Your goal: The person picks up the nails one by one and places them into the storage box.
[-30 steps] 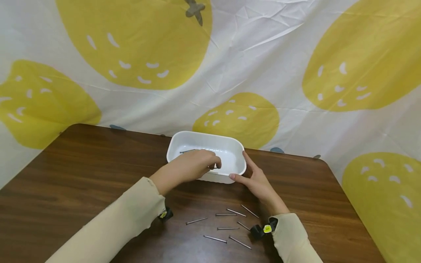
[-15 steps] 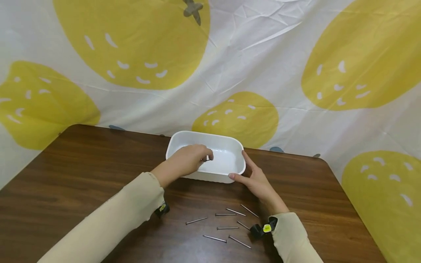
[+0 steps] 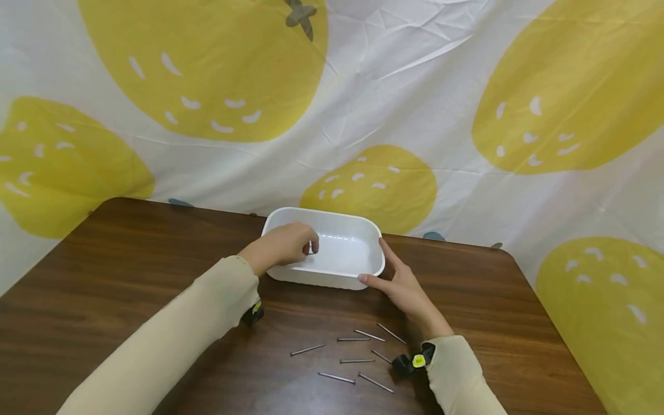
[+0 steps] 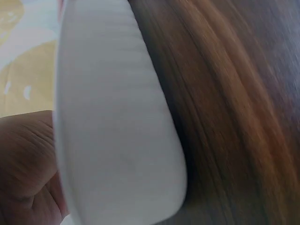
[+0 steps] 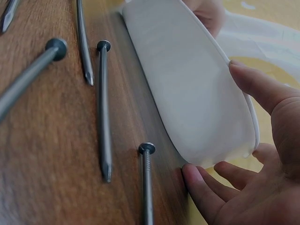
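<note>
A white plastic box (image 3: pixel 321 278) stands near the table's back edge. My left hand (image 3: pixel 284 245) reaches over its near rim into the left half, fingers curled, pinching what looks like a nail (image 3: pixel 311 252), mostly hidden by the fingers. That hand covers the box's left floor. My right hand (image 3: pixel 407 291) grips the box's right end, thumb on the near rim and fingers round the end wall. In the right wrist view those fingertips (image 5: pixel 192 173) touch the box low down. In the left wrist view the box's outer wall (image 4: pixel 117 117) hides most of the left hand (image 4: pixel 26 159).
Several loose steel nails (image 3: pixel 357 361) lie scattered on the brown wooden table (image 3: pixel 155 276), in front of the box and beside the right wrist. One nail (image 5: pixel 104 112) shows up close in the right wrist view. A lemon-print cloth (image 3: pixel 233 173) hangs behind the table.
My left hand has moved left inside the box, away from its middle. A nail seen at the box's left a second ago is now hidden. The right hand keeps its grip.
</note>
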Demonstrator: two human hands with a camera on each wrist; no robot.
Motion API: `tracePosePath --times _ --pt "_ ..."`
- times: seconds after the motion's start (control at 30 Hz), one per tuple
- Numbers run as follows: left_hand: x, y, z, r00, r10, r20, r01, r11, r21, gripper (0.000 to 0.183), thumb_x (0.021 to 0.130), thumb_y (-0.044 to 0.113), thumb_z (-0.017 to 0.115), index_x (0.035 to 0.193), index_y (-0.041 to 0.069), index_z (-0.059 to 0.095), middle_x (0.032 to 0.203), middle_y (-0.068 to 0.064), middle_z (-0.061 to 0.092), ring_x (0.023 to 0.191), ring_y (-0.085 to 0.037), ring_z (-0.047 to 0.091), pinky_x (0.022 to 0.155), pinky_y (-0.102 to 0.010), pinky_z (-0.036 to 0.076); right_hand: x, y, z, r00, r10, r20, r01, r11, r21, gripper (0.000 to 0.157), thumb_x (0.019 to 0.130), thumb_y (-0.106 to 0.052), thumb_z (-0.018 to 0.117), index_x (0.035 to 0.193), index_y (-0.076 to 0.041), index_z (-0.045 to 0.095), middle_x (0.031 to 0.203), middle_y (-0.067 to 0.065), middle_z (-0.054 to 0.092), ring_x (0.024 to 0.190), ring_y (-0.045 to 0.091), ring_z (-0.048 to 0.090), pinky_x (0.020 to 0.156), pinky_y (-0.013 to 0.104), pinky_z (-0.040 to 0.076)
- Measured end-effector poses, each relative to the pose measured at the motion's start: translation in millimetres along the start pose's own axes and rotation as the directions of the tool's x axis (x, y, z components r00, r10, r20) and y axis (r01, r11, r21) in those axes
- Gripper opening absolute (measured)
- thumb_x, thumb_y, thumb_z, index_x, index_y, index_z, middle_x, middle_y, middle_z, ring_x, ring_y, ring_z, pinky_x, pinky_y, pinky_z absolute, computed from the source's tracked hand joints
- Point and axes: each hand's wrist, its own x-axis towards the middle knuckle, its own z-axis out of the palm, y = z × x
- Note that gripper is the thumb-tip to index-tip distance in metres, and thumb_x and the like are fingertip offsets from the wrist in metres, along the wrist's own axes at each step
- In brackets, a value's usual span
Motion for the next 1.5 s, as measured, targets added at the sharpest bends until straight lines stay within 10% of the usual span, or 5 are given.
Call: tracePosePath --times 1.07,1.5 --pt "18.5 -26.0 12.2 0.99 -0.114 0.083 0.11 0.993 0.044 0.016 0.088 0.004 0.063 0.097 0.014 0.073 0.092 -0.002 0.066 0.089 -0.017 0.058 0.081 -0.034 0.049 -0.6 -3.6 0.6 1.0 0.013 0.007 -0.013 1.0 0.01 0.098 0.086 -0.026 0.08 0.163 -0.024 0.018 0.168 0.009 0.024 0.156 0.028 0.022 0.126 0.056 0.017" --pt "-0.2 -12.2 -11.4 0.995 -0.006 -0.098 0.018 0.991 0.131 0.021 0.089 0.006 0.064 0.106 0.01 0.075 0.094 -0.003 0.072 0.091 -0.02 0.064 0.086 -0.038 0.054 -1.4 -1.8 -1.4 1.0 0.024 -0.003 -0.024 0.999 -0.028 0.098 0.086 -0.028 0.079 0.163 -0.024 0.018 0.169 0.007 0.02 0.158 0.03 0.013 0.126 0.06 0.01"
